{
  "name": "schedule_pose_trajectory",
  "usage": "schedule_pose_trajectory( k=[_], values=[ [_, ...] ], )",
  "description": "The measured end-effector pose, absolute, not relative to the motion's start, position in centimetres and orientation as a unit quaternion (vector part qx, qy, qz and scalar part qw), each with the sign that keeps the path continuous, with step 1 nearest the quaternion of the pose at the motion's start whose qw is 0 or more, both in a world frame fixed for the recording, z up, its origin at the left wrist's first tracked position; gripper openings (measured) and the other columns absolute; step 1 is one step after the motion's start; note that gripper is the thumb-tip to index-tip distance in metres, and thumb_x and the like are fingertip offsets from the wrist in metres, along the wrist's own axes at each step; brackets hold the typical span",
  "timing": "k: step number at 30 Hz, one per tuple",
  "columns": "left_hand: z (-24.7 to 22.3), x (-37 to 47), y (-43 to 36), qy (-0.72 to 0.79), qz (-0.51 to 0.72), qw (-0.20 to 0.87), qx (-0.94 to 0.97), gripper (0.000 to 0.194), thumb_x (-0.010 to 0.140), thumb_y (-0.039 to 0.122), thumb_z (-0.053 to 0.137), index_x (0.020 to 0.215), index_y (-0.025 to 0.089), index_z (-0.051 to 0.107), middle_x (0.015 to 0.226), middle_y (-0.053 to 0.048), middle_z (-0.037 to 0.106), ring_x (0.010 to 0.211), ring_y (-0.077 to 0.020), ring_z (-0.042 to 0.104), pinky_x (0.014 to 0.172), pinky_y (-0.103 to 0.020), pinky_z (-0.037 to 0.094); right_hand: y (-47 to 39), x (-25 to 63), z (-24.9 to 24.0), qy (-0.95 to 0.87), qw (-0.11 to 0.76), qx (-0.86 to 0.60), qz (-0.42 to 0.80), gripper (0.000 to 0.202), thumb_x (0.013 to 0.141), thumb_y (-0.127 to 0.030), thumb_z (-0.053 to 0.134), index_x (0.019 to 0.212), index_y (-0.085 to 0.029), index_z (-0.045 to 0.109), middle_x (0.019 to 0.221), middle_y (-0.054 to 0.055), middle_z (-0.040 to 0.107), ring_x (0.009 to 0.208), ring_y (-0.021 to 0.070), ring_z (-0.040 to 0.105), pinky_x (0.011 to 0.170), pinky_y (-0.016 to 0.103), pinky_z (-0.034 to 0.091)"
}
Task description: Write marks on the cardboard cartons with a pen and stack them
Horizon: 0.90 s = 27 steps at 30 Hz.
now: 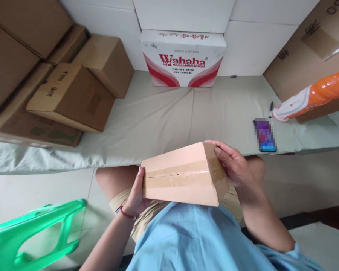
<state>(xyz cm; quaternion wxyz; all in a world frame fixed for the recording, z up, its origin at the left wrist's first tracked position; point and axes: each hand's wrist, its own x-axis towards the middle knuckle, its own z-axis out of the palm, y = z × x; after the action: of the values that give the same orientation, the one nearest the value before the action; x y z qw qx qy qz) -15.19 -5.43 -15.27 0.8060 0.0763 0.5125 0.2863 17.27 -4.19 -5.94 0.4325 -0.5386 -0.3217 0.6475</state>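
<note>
Fingers (224, 146) of the left hand (135, 195) and right hand (237, 167) pinch opposite ends of a taped, angular cardboard box (172, 191) above the lap (115, 182); its underside and some fingers are hidden. A glossy bottle (324, 90) is cut off at right. The wrinkled, cloth-covered surface (158, 116) has open room from its near edge to a printed carton (183, 66).

pale tan carton (180, 188), red-and-white Wahaha box (183, 62), green stool (5, 242), blue shirt (186, 241)
</note>
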Motion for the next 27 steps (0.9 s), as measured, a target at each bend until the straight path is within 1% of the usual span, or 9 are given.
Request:
schedule_pose_trajectory(
  k=[2, 4, 6, 8, 15, 19, 21, 23, 27],
  values=[
    [-14.7, -15.9, -5.4, 0.485, 0.227, 0.836, 0.121, 0.081, 0.1, 0.081, 0.051, 0.132, 0.01, 0.074, 0.1, -0.022, 0.084, 0.078, -0.0334, 0.082, 0.053, -0.034, 0.064, -4.2, 17.1, -5.7, -0.306, 0.448, -0.54, 0.643, 0.057, 0.092, -0.068, 0.076, 0.135, -0.031, 0.076, 0.121, 0.005, 0.081, 0.102, 0.0246, 0.075, 0.079, 0.032, 0.058],
    [-14.1, -16.5, -5.6, 0.432, 0.161, 0.872, 0.166, 0.087, 0.1, 0.084, 0.048, 0.109, 0.004, 0.081, 0.095, -0.027, 0.082, 0.072, -0.0306, 0.081, 0.054, -0.03, 0.063, -4.1, 17.4, -5.6, -0.297, 0.464, -0.556, 0.623, 0.056, 0.093, -0.066, 0.074, 0.138, -0.033, 0.074, 0.125, 0.004, 0.081, 0.108, 0.0272, 0.076, 0.083, 0.035, 0.06],
    [-13.6, -16.7, -5.9, 0.383, 0.113, 0.898, 0.186, 0.093, 0.101, 0.084, 0.045, 0.09, 0.0, 0.083, 0.093, -0.032, 0.081, 0.066, -0.0267, 0.08, 0.056, -0.026, 0.063, -3.9, 17.9, -5.9, -0.292, 0.475, -0.583, 0.591, 0.052, 0.093, -0.064, 0.072, 0.134, -0.033, 0.074, 0.125, 0.004, 0.081, 0.114, 0.0294, 0.076, 0.086, 0.038, 0.06],
    [-13.5, -16.5, -6.2, 0.357, 0.083, 0.914, 0.175, 0.099, 0.102, 0.085, 0.039, 0.081, -0.001, 0.083, 0.09, -0.033, 0.08, 0.059, -0.0232, 0.077, 0.053, -0.023, 0.061, -3.6, 18.5, -6.3, -0.292, 0.483, -0.604, 0.563, 0.05, 0.092, -0.065, 0.072, 0.128, -0.031, 0.074, 0.126, 0.005, 0.08, 0.119, 0.0316, 0.075, 0.087, 0.04, 0.061],
    [-14.0, -15.2, -5.7, 0.347, 0.026, 0.931, 0.107, 0.113, 0.103, 0.088, 0.019, 0.077, -0.002, 0.083, 0.077, -0.029, 0.078, 0.048, -0.0161, 0.069, 0.04, -0.017, 0.053, -3.1, 18.8, -8.7, -0.247, 0.524, -0.624, 0.524, 0.057, 0.083, -0.068, 0.073, 0.123, -0.027, 0.073, 0.131, 0.009, 0.078, 0.128, 0.0351, 0.07, 0.098, 0.045, 0.059],
    [-14.6, -15.5, -5.1, 0.334, 0.01, 0.939, 0.086, 0.112, 0.103, 0.087, 0.017, 0.076, 0.0, 0.083, 0.075, -0.028, 0.077, 0.047, -0.0149, 0.066, 0.037, -0.016, 0.048, -3.6, 18.5, -9.1, -0.291, 0.5, -0.657, 0.483, 0.06, 0.091, -0.074, 0.062, 0.127, -0.028, 0.072, 0.13, 0.009, 0.076, 0.123, 0.0324, 0.07, 0.094, 0.043, 0.058],
    [-15.4, -15.8, -4.9, 0.312, 0.0, 0.947, 0.075, 0.11, 0.099, 0.09, 0.023, 0.074, 0.0, 0.082, 0.071, -0.027, 0.076, 0.044, -0.015, 0.063, 0.032, -0.017, 0.041, -3.6, 18.6, -8.6, -0.363, 0.458, -0.684, 0.437, 0.06, 0.098, -0.079, 0.051, 0.124, -0.029, 0.073, 0.123, 0.008, 0.077, 0.118, 0.0309, 0.069, 0.092, 0.041, 0.055],
    [-16.6, -16.1, -4.8, 0.3, -0.006, 0.952, 0.059, 0.106, 0.095, 0.094, 0.031, 0.076, 0.002, 0.081, 0.067, -0.025, 0.074, 0.04, -0.0155, 0.06, 0.028, -0.018, 0.033, -3.4, 18.8, -7.8, -0.449, 0.387, -0.701, 0.395, 0.062, 0.101, -0.081, 0.043, 0.109, -0.027, 0.074, 0.107, 0.007, 0.077, 0.104, 0.0288, 0.069, 0.085, 0.038, 0.05],
    [-18.6, -16.6, -5.3, 0.308, -0.019, 0.951, 0.029, 0.096, 0.092, 0.093, 0.036, 0.092, 0.009, 0.081, 0.06, -0.017, 0.073, 0.035, -0.0175, 0.056, 0.026, -0.018, 0.023, -2.4, 19.3, -6.4, -0.576, 0.245, -0.705, 0.333, 0.062, 0.105, -0.078, 0.035, 0.079, -0.026, 0.056, 0.071, 0.002, 0.061, 0.072, 0.0221, 0.057, 0.069, 0.034, 0.038]
  ],
)
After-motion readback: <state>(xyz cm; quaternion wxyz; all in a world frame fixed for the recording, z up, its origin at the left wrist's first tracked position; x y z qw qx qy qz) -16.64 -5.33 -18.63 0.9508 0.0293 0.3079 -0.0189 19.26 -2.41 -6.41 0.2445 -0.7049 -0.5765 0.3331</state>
